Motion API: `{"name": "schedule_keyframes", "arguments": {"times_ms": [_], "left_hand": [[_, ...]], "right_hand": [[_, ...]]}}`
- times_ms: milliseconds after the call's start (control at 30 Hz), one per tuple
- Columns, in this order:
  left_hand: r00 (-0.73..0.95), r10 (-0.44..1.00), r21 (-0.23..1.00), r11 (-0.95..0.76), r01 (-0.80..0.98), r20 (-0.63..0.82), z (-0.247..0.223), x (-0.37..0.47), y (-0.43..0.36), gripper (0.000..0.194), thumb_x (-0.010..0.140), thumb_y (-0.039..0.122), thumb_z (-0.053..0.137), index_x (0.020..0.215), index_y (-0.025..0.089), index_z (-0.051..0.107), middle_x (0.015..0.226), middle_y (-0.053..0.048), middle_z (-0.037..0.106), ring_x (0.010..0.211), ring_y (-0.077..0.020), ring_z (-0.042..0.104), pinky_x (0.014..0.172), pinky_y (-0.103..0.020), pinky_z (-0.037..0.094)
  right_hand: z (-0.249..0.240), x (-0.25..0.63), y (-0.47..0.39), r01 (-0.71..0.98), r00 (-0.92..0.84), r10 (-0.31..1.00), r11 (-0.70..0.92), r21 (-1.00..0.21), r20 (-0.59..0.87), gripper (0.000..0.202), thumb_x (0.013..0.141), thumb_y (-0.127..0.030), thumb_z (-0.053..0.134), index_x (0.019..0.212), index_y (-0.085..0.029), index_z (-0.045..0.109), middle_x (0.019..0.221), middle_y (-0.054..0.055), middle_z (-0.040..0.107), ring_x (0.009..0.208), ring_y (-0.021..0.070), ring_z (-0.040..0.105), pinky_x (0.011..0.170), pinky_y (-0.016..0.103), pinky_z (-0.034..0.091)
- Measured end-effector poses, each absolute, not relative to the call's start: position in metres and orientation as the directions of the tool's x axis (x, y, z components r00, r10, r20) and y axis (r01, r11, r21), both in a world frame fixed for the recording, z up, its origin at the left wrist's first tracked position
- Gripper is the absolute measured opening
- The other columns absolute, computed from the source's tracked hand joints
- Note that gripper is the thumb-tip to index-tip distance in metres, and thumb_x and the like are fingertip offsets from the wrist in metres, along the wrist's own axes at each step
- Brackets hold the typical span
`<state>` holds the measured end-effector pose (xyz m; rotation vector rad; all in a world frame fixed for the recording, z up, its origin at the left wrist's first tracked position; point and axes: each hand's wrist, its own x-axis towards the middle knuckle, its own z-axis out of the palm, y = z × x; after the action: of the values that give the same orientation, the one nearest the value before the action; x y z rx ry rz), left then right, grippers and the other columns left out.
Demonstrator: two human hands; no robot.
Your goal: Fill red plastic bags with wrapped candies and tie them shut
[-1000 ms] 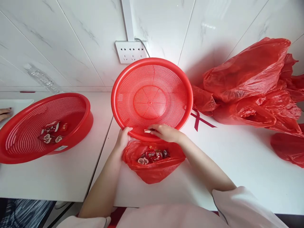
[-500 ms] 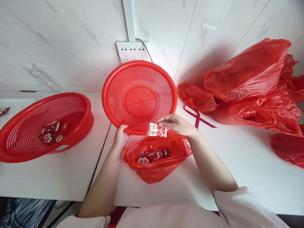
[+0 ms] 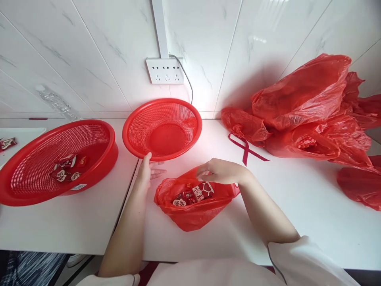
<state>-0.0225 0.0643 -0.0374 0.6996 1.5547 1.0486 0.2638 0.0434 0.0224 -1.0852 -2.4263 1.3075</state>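
A red plastic bag [image 3: 193, 216] lies open in front of me, with several wrapped sweets inside. Among them is a white packet with red hearts [image 3: 203, 191]. My right hand [image 3: 222, 171] hovers over the bag's far edge, fingers bent down beside the packet; whether the fingertips touch it is hard to tell. At the near rim of the middle red basket [image 3: 168, 139], my left hand [image 3: 147, 171] has its fingers spread and holds nothing. That basket stands on the table with no sweets visible in it.
A second red basket [image 3: 111, 159] with several sweets stands at the left. A dark red ribbon [image 3: 246, 153] and piled red bags [image 3: 300, 107] lie at the right. Behind are a clear bottle [image 3: 58, 102] and a wall socket [image 3: 165, 71].
The heart packet has gone down from my right hand onto the sweets in the bag. The middle basket has tipped back down flat, and my left hand has opened off its rim.
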Motion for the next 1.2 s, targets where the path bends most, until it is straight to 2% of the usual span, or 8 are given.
{"name": "schedule_keyframes", "arguments": {"times_ms": [133,233,367,433,567,767,1000,1200], "left_hand": [[-0.344,0.871,0.873,0.437,0.214,-0.352,-0.028,-0.039,0.06,0.07,0.077,0.078,0.041,0.109,0.019,0.061,0.082,-0.013,0.072,0.063,-0.0285,0.069,0.063,-0.037,0.048],[-0.569,0.821,0.712,0.426,0.558,-0.046,-0.016,-0.053,0.053,0.066,0.078,0.078,0.04,0.094,0.02,0.067,0.075,-0.013,0.07,0.08,-0.0368,0.066,0.078,-0.047,0.045],[-0.678,0.671,0.627,0.397,0.671,0.3,-0.001,-0.075,0.04,0.078,0.081,0.062,0.051,0.145,0.02,0.035,0.093,-0.016,0.07,0.095,-0.044,0.061,0.086,-0.059,0.038],[-0.717,0.655,0.579,0.496,0.647,0.24,0.003,-0.088,0.037,0.085,0.082,0.055,0.052,0.151,0.017,0.021,0.099,-0.021,0.068,0.096,-0.048,0.06,0.082,-0.063,0.039],[-0.739,0.653,0.475,0.604,0.64,0.166,0.004,-0.105,0.039,0.071,0.081,0.05,0.053,0.138,0.01,0.04,0.104,-0.033,0.064,0.101,-0.0546,0.057,0.078,-0.067,0.038],[-0.679,0.716,0.443,0.562,0.699,0.164,0.002,-0.099,0.043,0.072,0.077,0.063,0.055,0.126,0.011,0.047,0.088,-0.029,0.066,0.103,-0.0567,0.056,0.08,-0.071,0.033],[-0.542,0.811,0.392,0.435,0.811,0.221,0.001,-0.091,0.049,0.06,0.078,0.063,0.054,0.116,0.016,0.052,0.073,-0.013,0.068,0.091,-0.0427,0.064,0.092,-0.059,0.037],[-0.432,0.882,0.488,0.298,0.821,0.188,-0.002,-0.079,0.049,0.045,0.075,0.057,0.064,0.103,0.023,0.058,0.084,-0.006,0.071,0.088,-0.0306,0.066,0.078,-0.039,0.049]], "right_hand": [[0.009,0.25,0.046,0.582,-0.466,0.884,0.282,-0.762,-0.028,0.049,0.092,-0.027,0.051,0.14,-0.031,0.044,0.101,0.006,0.073,0.09,0.0223,0.068,0.08,0.034,0.051],[-0.014,0.237,0.056,0.656,-0.302,0.95,0.264,-0.707,0.075,0.061,0.092,-0.025,0.051,0.149,-0.032,0.03,0.098,0.008,0.072,0.094,0.0258,0.068,0.085,0.04,0.051],[-0.041,0.225,0.07,0.602,-0.288,0.943,0.315,-0.734,0.168,0.065,0.09,-0.022,0.053,0.148,-0.032,0.027,0.12,0.011,0.065,0.092,0.0253,0.07,0.087,0.043,0.052],[-0.047,0.221,0.074,0.532,-0.237,0.938,0.344,-0.773,0.254,0.055,0.089,-0.025,0.055,0.14,-0.029,0.036,0.133,0.011,0.055,0.093,0.0234,0.069,0.086,0.042,0.054],[-0.048,0.215,0.079,0.481,-0.102,0.932,0.352,-0.803,0.348,0.036,0.084,-0.033,0.063,0.116,-0.024,0.049,0.123,0.01,0.057,0.097,0.0231,0.066,0.089,0.042,0.054],[-0.023,0.232,0.077,0.32,0.032,0.909,0.384,-0.866,0.415,0.029,0.087,-0.04,0.061,0.107,-0.023,0.051,0.11,0.007,0.059,0.096,0.0205,0.062,0.095,0.041,0.054],[0.024,0.265,0.057,0.016,0.213,0.895,0.397,-0.918,0.391,0.033,0.083,-0.042,0.066,0.106,-0.027,0.048,0.108,0.002,0.055,0.087,0.0163,0.064,0.076,0.036,0.062],[0.038,0.251,0.04,-0.092,0.154,0.859,0.504,-0.859,0.488,0.029,0.082,-0.031,0.069,0.105,-0.028,0.051,0.105,0.002,0.056,0.086,0.0149,0.062,0.078,0.035,0.06]]}}
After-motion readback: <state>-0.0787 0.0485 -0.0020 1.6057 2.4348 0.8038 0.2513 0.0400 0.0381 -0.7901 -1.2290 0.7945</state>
